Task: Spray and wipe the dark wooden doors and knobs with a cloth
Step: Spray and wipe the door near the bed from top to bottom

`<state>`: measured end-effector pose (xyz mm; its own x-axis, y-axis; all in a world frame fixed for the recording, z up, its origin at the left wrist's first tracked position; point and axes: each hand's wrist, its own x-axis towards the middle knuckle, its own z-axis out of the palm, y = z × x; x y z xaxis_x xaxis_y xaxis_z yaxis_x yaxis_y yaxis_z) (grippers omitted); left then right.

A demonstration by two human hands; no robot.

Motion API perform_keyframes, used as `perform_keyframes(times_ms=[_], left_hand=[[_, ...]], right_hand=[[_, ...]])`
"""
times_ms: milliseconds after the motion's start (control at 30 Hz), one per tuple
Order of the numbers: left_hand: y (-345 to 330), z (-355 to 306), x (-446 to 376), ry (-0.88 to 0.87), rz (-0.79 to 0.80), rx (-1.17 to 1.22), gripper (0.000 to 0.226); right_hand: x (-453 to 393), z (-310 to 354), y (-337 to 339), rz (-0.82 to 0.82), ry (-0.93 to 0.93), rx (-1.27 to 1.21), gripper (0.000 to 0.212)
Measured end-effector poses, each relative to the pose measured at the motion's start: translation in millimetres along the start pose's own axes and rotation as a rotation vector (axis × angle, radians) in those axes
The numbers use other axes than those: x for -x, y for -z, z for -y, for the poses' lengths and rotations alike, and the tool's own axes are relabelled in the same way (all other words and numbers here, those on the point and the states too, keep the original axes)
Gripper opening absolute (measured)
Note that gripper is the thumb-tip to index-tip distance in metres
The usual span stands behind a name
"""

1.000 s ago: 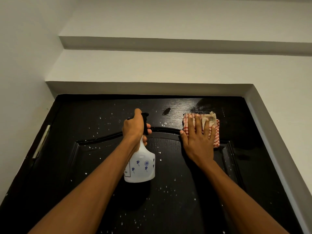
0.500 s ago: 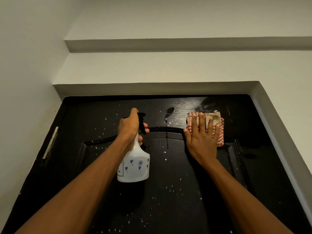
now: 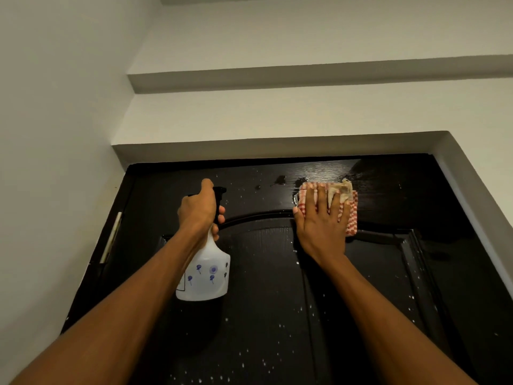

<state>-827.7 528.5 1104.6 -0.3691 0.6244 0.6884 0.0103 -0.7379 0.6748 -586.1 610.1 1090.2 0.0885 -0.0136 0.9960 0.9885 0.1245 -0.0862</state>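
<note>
Two hands up | your left hand (image 3: pixel 198 209) grips the spray bottle (image 3: pixel 205 276) by its neck, mid-frame | your right hand (image 3: pixel 322 226) presses the checkered cloth (image 3: pixel 351 215) flat, fingers straight, on the dark door (image 3: pixel 263 315), upper right of centre

Door (image 3: pixel 277 315) bottom cut off — knob unseen; bottle (image 3: pixel 206 276) label unreadable.

Dim, warm light; glare streaks the wet door (image 3: pixel 319 168) top; wide-angle bending at edges.
</note>
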Motion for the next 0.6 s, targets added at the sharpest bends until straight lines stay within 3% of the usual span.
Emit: perform_keyframes(times_ms=[600], left_hand=[[69,26,-34,0.021,-0.003,-0.024,0.058]], right_hand=[[-4,104,-35,-0.006,0.028,-0.001,0.075]])
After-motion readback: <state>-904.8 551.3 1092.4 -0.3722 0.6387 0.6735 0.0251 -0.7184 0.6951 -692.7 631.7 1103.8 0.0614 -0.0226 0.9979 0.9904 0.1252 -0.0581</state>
